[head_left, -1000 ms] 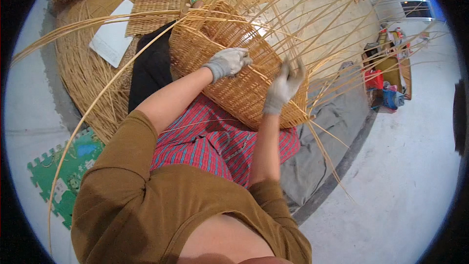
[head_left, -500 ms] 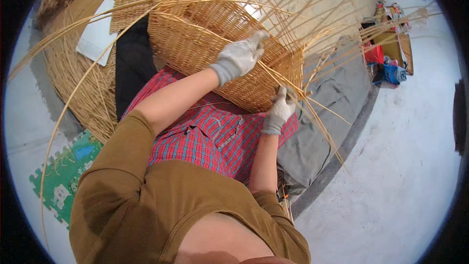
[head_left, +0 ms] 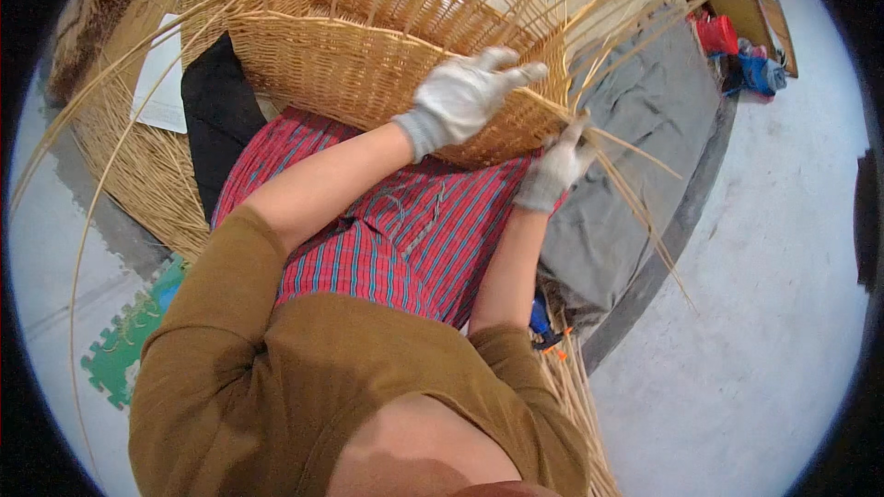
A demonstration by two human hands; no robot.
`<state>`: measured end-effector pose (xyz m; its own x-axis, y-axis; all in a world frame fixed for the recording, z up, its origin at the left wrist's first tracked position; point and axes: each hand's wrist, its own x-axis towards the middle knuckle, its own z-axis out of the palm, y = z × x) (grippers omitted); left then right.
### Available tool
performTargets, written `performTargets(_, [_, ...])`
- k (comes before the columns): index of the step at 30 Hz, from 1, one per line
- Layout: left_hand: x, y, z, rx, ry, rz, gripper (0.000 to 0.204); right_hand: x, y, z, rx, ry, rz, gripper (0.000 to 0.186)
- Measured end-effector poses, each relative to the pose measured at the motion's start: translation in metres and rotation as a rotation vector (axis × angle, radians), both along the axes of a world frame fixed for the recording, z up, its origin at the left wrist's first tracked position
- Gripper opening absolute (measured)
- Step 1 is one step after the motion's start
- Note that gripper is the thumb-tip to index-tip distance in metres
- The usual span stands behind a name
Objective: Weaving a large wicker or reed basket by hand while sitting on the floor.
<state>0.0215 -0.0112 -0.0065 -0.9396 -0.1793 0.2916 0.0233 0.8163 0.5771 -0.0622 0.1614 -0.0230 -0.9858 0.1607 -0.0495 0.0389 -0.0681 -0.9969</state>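
Sits in a brown top (head_left: 304, 387) with a large, open, honey-tan wicker basket (head_left: 313, 64) at the far edge of the lap, just beyond and partly over red cloth (head_left: 368, 248) striped in blue and dark tones. Extends the left hand (head_left: 460, 97), in a white knit glove with a grey cuff, in front of the basket's front wall, toward its right end. Parts thumb and forefinger, both stretched out rightward near the rim; hides the other fingers, so cannot tell whether pressing on the weave. Sets the right hand (head_left: 560, 166), in a matching glove, at the basket's front right corner, beside loose, thin, pale strands (head_left: 630, 195) trailing rightward. Raises one finger near those strands; cannot tell whether pinching any of them.

Has long upright stakes rising from the basket's back edge, and a few long strands curving away from its left end. Has black cloth (head_left: 216, 106) left of the lap, then a flat white sheet (head_left: 164, 83) on a broad spread of straw-coloured stalks (head_left: 138, 175). Has a green foam mat (head_left: 115, 354) with jigsaw edges on the left side of the pale floor (head_left: 737, 313), crumpled grey cloth (head_left: 635, 110) right of the basket, and a red container (head_left: 716, 34) near the floor's far right corner.
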Motion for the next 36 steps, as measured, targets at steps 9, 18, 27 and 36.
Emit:
performTargets(9, [-0.029, 0.045, -0.05, -0.244, -0.092, 0.091, 0.058, -0.065, 0.021, 0.017, -0.057, 0.456, 0.107, 0.026])
performTargets(18, [0.045, -0.028, -0.035, 0.223, 0.28, -0.159, 0.046, 0.05, -0.043, -0.009, 0.205, 0.115, 0.405, 0.022])
performTargets(27, [0.224, -0.256, -0.068, -0.219, -0.062, 0.713, 0.04, 0.163, -0.292, -0.016, 0.132, 0.395, 0.71, 0.038])
performTargets(36, [0.208, -0.281, -0.054, -0.156, -0.245, 0.506, 0.053, 0.072, -0.435, -0.075, -0.078, -0.383, 0.52, 0.12])
